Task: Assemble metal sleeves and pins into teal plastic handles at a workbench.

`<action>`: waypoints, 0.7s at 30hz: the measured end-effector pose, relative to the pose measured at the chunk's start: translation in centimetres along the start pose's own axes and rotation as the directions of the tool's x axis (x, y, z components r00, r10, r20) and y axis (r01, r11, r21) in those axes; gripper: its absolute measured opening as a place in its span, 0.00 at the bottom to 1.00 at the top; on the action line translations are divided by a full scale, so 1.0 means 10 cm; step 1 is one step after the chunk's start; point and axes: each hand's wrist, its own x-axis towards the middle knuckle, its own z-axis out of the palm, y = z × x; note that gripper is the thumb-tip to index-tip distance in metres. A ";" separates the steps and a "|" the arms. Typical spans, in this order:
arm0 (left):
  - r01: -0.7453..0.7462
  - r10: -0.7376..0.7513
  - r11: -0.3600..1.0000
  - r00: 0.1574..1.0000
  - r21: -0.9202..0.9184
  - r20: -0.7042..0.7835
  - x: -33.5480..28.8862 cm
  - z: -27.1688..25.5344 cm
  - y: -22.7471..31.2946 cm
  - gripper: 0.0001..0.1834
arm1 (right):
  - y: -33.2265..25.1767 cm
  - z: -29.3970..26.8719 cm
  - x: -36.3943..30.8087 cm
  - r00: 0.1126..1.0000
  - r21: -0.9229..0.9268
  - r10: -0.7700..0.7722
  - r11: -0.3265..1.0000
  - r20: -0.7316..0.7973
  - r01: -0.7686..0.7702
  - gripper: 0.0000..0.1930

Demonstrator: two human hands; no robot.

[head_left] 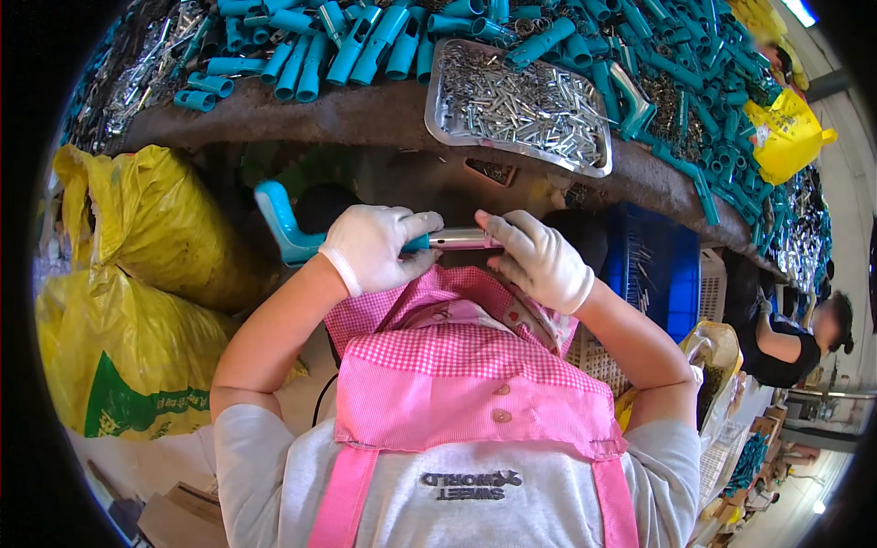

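My white-gloved left hand (376,245) is closed round the shaft of a teal plastic handle (286,224). Its curved grip sticks out to the left. From the shaft a shiny metal tube (459,238) runs to the right, in line with it. At the tube's far end the fingers of my right hand (544,258), also gloved, close on it. Whether they hold a small part there is hidden. Both hands are held over the lap of a pink checked apron (475,365), in front of the bench edge.
The bench (356,114) ahead bears heaped teal plastic sleeves (365,46) and a clear tray (438,128) of small metal pins. Yellow sacks (137,338) stand on the left. To the right are a blue bin (681,274) and a person (790,338) in black.
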 end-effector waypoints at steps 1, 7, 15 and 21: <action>0.045 -0.047 0.987 0.999 -0.152 -0.013 -0.01 0.01 -0.01 0.19 | -0.04 -0.03 0.02 0.997 -0.106 0.026 0.994 0.074 -0.018 0.22; 0.001 -0.002 0.993 1.000 0.118 0.013 -0.02 -0.04 0.06 0.18 | -0.11 -0.08 0.04 0.876 0.483 0.419 0.731 0.240 -0.482 0.10; 0.220 -0.182 0.936 0.970 -0.274 0.160 -0.01 -0.12 0.15 0.17 | -0.09 -0.02 -0.01 0.884 0.840 0.417 0.385 0.212 -0.383 0.16; 0.291 -0.209 0.857 0.950 -0.425 0.230 -0.01 -0.12 0.11 0.17 | -0.10 -0.08 -0.01 0.994 0.269 0.105 0.959 -0.034 -0.092 0.19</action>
